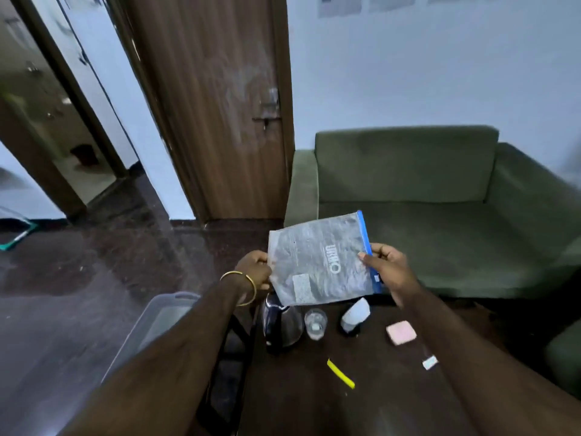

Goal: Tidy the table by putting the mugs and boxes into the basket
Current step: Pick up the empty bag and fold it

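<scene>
Hands: two, left hand and right hand pinching one zip pouch; one kettle, one glass below.

Dark wood table, below the two-handed grip. On it: steel kettle under left-hand side, clear glass beside it, white-black item under right, pink pad, yellow strip nearer, small white piece.

Glossy plastic pouch; shiny metal kettle; clear glass; matt cloth sofa.
</scene>
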The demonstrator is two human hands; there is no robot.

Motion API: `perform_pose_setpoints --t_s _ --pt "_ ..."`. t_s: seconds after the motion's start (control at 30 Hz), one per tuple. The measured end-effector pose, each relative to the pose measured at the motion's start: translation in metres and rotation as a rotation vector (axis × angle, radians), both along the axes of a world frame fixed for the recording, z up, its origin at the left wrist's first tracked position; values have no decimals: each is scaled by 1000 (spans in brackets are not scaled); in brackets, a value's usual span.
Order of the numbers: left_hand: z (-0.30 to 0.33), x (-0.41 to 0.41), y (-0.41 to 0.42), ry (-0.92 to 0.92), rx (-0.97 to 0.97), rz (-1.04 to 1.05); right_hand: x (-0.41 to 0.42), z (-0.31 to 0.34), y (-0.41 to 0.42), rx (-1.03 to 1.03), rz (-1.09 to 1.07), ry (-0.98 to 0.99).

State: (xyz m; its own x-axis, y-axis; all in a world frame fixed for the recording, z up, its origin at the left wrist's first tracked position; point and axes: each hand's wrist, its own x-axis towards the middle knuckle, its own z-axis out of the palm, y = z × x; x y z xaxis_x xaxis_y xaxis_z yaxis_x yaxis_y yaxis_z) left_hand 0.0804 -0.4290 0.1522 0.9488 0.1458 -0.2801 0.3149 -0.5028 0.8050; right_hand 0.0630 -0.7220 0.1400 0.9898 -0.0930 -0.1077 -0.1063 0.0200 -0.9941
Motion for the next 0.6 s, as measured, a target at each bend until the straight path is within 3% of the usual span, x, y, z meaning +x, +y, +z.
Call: perform_pose_setpoints --t_s 0.1,0.23,0.4,0.53,0.6 --pt "41 10 -13 -88 -72 -12 15 62 -15 -148 35 -164" --pt "86 20 -36 -355 -261 -81 31 140 -28 -316 198 -330" --pt "154 31 -70 -612 4 -174 43 241 -38 -642 364 -449" --pt "181 32 -94 -644 -93 -236 43 291 -44 -784 428 -539" --pt "186 29 -103 -620 -276 -222 48 298 -50 -781 284 -650"
